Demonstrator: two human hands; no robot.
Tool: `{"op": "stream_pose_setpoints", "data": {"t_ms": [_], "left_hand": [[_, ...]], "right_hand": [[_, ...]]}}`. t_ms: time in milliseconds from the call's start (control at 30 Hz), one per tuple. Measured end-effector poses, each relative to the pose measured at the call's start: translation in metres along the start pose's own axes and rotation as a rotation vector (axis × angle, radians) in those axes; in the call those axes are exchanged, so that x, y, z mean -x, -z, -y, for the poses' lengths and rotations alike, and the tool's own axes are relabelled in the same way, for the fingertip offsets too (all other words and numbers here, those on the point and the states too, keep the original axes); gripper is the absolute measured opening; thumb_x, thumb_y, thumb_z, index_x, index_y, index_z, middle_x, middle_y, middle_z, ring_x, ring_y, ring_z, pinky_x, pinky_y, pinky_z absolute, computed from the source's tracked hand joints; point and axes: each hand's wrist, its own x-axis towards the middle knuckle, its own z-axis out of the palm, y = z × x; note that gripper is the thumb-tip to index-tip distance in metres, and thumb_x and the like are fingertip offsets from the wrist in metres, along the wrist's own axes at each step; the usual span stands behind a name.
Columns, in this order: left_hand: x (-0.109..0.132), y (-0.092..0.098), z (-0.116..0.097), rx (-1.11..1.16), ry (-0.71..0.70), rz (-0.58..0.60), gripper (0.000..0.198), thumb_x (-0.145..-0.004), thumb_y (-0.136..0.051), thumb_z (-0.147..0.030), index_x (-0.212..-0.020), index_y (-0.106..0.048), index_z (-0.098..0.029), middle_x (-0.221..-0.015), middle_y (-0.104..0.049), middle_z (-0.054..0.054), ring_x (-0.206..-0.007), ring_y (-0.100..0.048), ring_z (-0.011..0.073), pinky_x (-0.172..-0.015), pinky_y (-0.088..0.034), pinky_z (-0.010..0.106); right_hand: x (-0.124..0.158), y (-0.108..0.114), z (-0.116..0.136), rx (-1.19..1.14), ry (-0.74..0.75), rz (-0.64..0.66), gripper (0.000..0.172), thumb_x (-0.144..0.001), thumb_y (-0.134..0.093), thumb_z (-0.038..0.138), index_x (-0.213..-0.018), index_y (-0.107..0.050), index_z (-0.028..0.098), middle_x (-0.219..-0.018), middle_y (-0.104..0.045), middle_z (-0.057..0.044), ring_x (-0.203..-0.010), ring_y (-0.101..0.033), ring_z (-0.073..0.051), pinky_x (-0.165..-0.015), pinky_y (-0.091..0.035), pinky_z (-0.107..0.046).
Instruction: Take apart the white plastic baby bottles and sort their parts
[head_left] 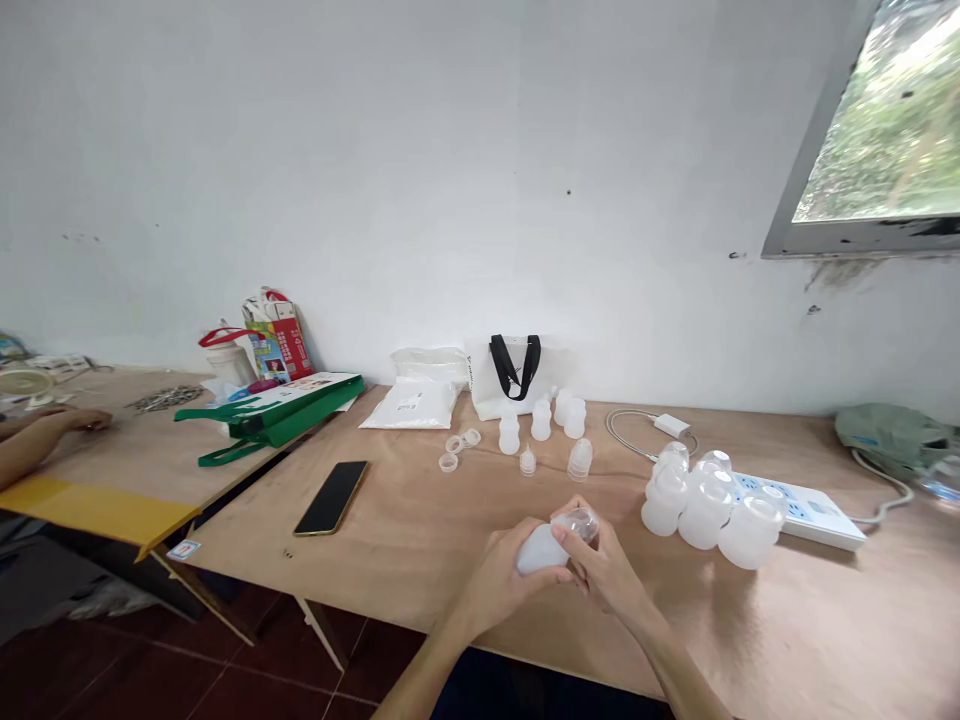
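A translucent white bottle (541, 550) lies tilted between my hands, above the front of the wooden table. My left hand (504, 568) is wrapped round the bottle's body. With its fingers closed round the clear cap (582, 522) at the bottle's upper end, my right hand (600, 562) grips that side. Farther back stand several small white bottles (509, 434), a nipple-shaped part (528, 460) and a clear dome cap (580, 459). Some loose white rings (448, 462) lie to their left. To the right stands a group of several capped bottles (705, 512).
A black phone (331, 498) lies on the left of the table (405, 540). White plastic packets (412, 404) and a white bag with black handles (487, 395) stand by the wall. A power strip (810, 515) and cable lie right. Another person's hand (82, 419) rests on the neighbouring table.
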Motion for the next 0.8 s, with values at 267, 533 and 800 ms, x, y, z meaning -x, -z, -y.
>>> {"op": "stream_pose_setpoints", "data": {"t_ms": [267,533,800], "left_hand": [[0.003,-0.008,0.025,0.022,-0.031,0.115,0.041,-0.101,-0.045,-0.045,-0.136,-0.047,-0.024,-0.13,-0.062,0.008,-0.118,-0.058,0.0243,-0.101,-0.046,0.038],[-0.003,-0.012,0.049,-0.334,-0.165,0.216,0.055,-0.099,-0.05,-0.05,-0.149,-0.044,-0.03,-0.159,-0.039,0.005,-0.149,-0.031,0.0258,-0.125,-0.017,0.047],[-0.005,-0.017,0.053,-0.44,-0.212,0.154,0.047,-0.102,-0.044,-0.049,-0.146,-0.048,-0.03,-0.155,-0.045,0.002,-0.146,-0.036,0.0231,-0.125,-0.021,0.046]], "right_hand": [[-0.002,-0.005,0.0,0.561,0.091,-0.055,0.032,-0.085,-0.063,0.054,-0.082,-0.054,0.024,-0.07,-0.063,0.001,-0.065,-0.057,-0.018,-0.059,-0.039,-0.027],[-0.018,0.05,-0.014,0.969,-0.105,-0.336,0.051,-0.089,-0.048,0.068,-0.113,-0.058,0.024,-0.08,-0.072,-0.005,-0.079,-0.069,-0.031,-0.064,-0.042,-0.034],[-0.015,0.086,-0.014,0.788,-0.118,-0.43,0.057,-0.087,-0.047,0.063,-0.129,-0.051,0.024,-0.053,-0.058,0.005,-0.056,-0.062,-0.025,-0.061,-0.043,-0.034]]}}
